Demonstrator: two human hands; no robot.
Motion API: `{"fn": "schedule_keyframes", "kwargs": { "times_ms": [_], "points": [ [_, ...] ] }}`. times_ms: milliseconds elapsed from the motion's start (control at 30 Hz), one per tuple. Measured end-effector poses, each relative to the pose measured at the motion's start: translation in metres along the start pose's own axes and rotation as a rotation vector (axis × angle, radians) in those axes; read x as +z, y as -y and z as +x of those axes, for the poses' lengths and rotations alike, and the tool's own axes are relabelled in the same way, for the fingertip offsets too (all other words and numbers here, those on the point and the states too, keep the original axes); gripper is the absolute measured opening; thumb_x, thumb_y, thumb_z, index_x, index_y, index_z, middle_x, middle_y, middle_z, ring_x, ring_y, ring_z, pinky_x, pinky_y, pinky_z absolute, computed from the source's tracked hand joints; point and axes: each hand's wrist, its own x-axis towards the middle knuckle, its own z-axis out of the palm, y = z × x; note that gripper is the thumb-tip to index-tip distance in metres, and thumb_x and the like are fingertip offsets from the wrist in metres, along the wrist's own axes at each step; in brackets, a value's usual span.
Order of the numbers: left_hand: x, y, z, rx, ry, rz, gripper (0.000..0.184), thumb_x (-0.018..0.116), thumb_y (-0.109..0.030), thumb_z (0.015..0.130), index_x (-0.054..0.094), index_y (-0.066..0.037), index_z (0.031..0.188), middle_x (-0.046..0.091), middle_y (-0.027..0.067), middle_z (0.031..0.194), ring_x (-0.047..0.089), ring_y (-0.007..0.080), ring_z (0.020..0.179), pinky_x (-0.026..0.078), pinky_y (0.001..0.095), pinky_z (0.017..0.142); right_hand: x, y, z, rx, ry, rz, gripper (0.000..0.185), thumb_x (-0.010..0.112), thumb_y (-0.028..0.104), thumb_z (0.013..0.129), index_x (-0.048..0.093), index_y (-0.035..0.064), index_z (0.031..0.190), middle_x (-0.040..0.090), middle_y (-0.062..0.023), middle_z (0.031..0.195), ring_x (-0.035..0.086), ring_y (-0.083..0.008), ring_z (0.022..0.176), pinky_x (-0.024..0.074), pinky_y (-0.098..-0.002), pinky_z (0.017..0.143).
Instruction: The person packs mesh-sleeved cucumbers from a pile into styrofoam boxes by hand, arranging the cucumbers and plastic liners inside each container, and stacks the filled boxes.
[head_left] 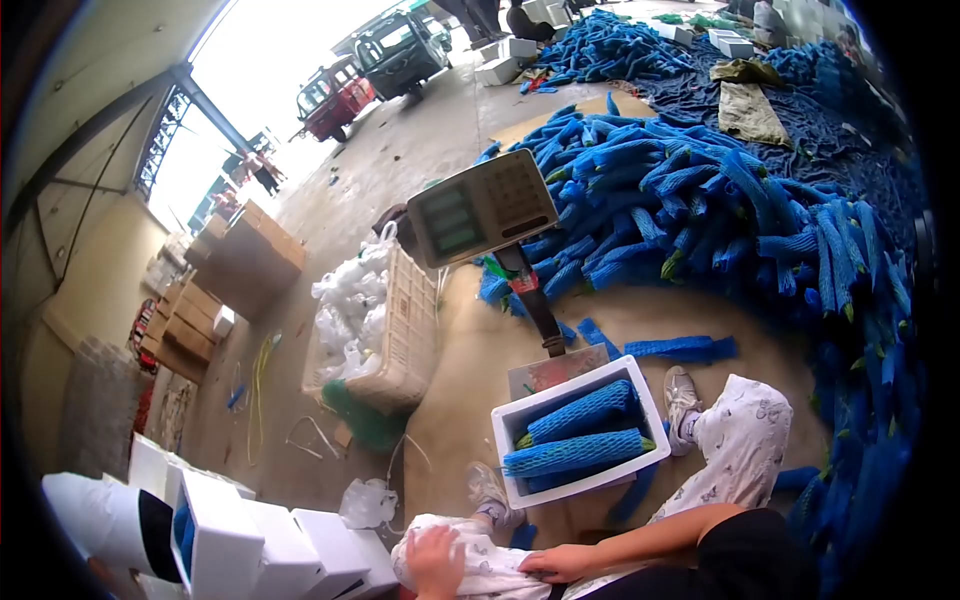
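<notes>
My left hand rests on my left knee with its fingers apart, holding nothing. Across my lap lies my right hand, its fingers stretched out over the patterned trousers and nothing seen in them. Between my feet a white foam box sits tilted in view on a weighing scale. Inside it are long green vegetables in blue mesh sleeves, their green ends showing. The scale's display head stands on a post behind the box. Neither hand touches the box.
A large heap of blue-sleeved vegetables spreads ahead and right. To the left stand a plastic crate of white bags and several white foam boxes. Cardboard boxes and parked vehicles are farther off. Another person sits at the back.
</notes>
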Motion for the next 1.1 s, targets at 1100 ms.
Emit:
{"fn": "schedule_keyframes", "kwargs": {
  "times_ms": [1100],
  "points": [
    [0.013, 0.013, 0.036, -0.425, -0.246, -0.201, 0.017, 0.061, -0.021, 0.081, 0.070, -0.007, 0.082, 0.067, 0.0128, 0.078, 0.062, 0.0321, 0.074, 0.048, 0.0407, 0.068, -0.034, -0.013, -0.010, 0.017, 0.173, 0.042, 0.011, 0.058, 0.013, 0.080, 0.058, 0.0039, 0.087, 0.062, -0.0171, 0.079, 0.059, -0.0333, 0.076, 0.0454, -0.0409, 0.066]
  ]
}}
